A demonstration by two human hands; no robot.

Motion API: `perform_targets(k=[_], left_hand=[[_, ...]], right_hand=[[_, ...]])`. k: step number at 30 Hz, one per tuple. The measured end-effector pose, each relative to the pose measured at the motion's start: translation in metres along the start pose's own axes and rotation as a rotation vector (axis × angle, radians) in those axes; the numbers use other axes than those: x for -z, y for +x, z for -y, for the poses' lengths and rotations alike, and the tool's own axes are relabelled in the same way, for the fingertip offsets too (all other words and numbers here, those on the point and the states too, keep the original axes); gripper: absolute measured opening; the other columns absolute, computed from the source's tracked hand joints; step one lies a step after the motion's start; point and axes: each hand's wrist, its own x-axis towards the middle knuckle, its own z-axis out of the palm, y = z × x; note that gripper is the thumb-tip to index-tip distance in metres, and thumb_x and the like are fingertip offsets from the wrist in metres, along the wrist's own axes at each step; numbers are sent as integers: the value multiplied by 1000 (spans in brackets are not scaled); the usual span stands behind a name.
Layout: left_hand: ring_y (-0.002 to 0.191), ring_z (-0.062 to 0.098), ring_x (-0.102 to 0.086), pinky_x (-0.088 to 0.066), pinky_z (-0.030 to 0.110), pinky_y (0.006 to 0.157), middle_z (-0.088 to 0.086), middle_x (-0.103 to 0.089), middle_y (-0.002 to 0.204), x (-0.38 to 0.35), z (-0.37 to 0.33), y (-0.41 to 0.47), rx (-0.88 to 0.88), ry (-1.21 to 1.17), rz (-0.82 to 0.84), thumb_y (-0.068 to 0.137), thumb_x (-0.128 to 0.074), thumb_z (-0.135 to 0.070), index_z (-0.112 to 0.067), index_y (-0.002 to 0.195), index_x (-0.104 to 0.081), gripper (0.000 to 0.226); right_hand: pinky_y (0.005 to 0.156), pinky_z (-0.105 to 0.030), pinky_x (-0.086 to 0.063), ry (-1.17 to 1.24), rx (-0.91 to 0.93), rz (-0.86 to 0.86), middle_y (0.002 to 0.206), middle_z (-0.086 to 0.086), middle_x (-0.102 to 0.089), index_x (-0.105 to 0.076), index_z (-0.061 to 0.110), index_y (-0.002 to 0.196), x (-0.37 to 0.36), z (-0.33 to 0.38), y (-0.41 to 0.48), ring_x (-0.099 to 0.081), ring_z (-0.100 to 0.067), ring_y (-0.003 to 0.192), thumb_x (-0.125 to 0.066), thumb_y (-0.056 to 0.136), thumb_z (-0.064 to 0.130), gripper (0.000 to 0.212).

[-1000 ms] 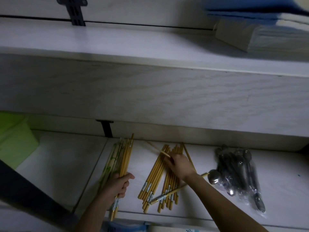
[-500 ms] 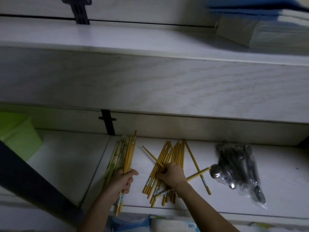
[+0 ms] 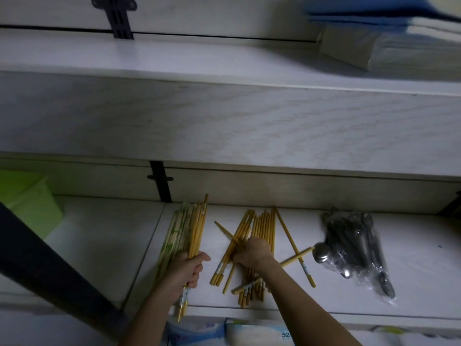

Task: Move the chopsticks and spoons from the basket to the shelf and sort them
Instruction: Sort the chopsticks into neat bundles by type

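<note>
Two chopstick groups: a bundle of long pale-green and yellow wooden chopsticks (image 3: 189,233) is lying at the left of the lower white shelf (image 3: 411,283); a loose heap of yellow wooden chopsticks (image 3: 262,228) is lying just beside it, with several sticks crossing askew.
Left hand (image 3: 185,268): its grip is wrapping round the near end of the bundle, pressing the sticks together.
Right hand (image 3: 252,253): its fingers are curling down onto the loose heap, seemingly pinching one slanted stick; the fingertips are hiding under the hand.
Spoons: dark metal spoons in a clear plastic bag (image 3: 354,243) are lying to the right of the heap, with one stray stick's end nearly reaching a spoon bowl.
Step in hand: sorting is looking well under way, since everything in view is already sitting on the shelf and no basket is showing.
Next move: it is calling for drawing the crossed sticks out without scattering the rest, then squaring them parallel.
Surface: smooth white board, with a black metal bracket (image 3: 161,186) standing at the back.
Room: dim; an upper white shelf (image 3: 174,63) is carrying folded blue and pale cloths (image 3: 386,46); a lime-green plastic box (image 3: 25,203) is sitting far left.
</note>
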Motion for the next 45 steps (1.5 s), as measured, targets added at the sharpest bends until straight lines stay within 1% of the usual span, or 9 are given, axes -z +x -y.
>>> perform_targets(k=[6, 13, 20, 25, 31, 34, 37, 40, 45], left_hand=[[33, 6, -31, -26, 17, 34, -1, -38, 49, 2, -1, -1, -2, -19, 6, 92, -53, -9, -4, 83, -60, 13], [33, 5, -31, -23, 15, 35, -4, -40, 45, -2, -1, -4, -125, -26, -30, 92, -54, -9, -5, 90, -63, 11], [32, 5, -29, -23, 15, 34, -6, -34, 45, -12, -10, -3, -252, -12, 8, 87, -57, 3, -16, 106, -63, 27], [38, -1, -39, -32, 11, 41, -3, -37, 55, -27, -18, -9, -393, 232, 63, 78, -69, 1, -29, 110, -59, 45], [57, -2, -58, -43, 9, 52, -13, -58, 51, -43, -18, -8, -410, 254, 52, 73, -76, -4, -20, 86, -69, 21], [54, 0, -58, -43, 10, 50, -9, -60, 50, -47, -18, -7, -376, 222, 20, 76, -74, -8, -15, 66, -64, 16], [49, -3, -54, -41, 9, 48, -8, -59, 57, -45, -23, -10, -354, 246, 17, 82, -69, -19, -12, 71, -66, 14], [41, -3, -47, -34, 11, 45, -13, -51, 44, -39, -26, -13, -303, 230, 82, 93, -54, -25, -13, 76, -66, 24], [71, 20, -66, -53, 24, 63, 12, -67, 79, -41, -27, -15, -178, -117, 196, 97, -45, -20, -4, 79, -61, 28]], right_hand=[[71, -25, -45, 49, 28, 67, 66, 5, -44, -47, 19, 69, 6, 2, -4, -50, -14, 79, -55, 88, 34, 25], [41, -20, -30, 686, -9, 236, 54, 1, -45, -56, 17, 60, 21, -14, -23, -35, -8, 40, -60, 83, 29, 26], [37, -17, -20, 1162, -34, 475, 51, 4, -34, -50, 16, 63, 39, -24, -61, -17, -7, 42, -49, 90, 20, 27], [35, -15, -27, 1272, 4, 760, 49, 6, -36, -49, 16, 63, 53, -28, -79, -17, -4, 36, -65, 70, 23, 19], [36, -14, -29, 1430, 88, 911, 46, 7, -37, -55, 13, 64, 59, -27, -74, -12, -4, 39, -79, 60, 21, 26], [36, -14, -28, 1488, 57, 865, 46, 7, -38, -53, 12, 66, 62, -25, -67, -13, -3, 38, -76, 67, 30, 29], [37, -16, -24, 1502, -22, 684, 50, 3, -41, -52, 10, 74, 69, -21, -65, -18, -4, 34, -44, 91, 40, 36], [41, -20, -24, 1397, -28, 422, 56, 0, -41, -58, 6, 88, 66, -14, -65, -21, -7, 40, -24, 101, 29, 43], [44, -19, -36, 1306, -11, 224, 60, 1, -44, -61, 3, 108, 41, 3, -61, -41, -8, 44, -29, 100, 13, 34]])
